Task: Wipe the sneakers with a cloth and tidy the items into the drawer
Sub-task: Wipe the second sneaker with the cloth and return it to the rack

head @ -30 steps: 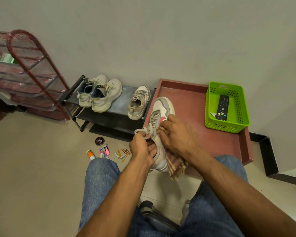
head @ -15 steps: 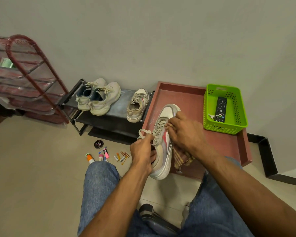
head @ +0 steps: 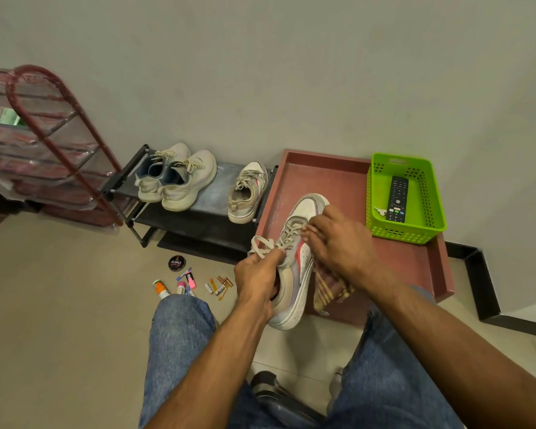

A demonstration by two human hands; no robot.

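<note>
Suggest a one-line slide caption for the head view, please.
Left hand holds a sneaker; right hand wipes it with a checked cloth.

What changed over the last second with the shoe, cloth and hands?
The held sneaker tilted from facing up onto its side, toe toward the red tray; the right hand slid the checked cloth toward the toe. The left hand still grips the heel opening. Nothing was released. Shoes on the rack, green basket and floor items stayed put.

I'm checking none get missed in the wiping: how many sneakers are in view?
4: two side by side and one alone on the black rack, one held in the hands. Others may be hidden.
</note>
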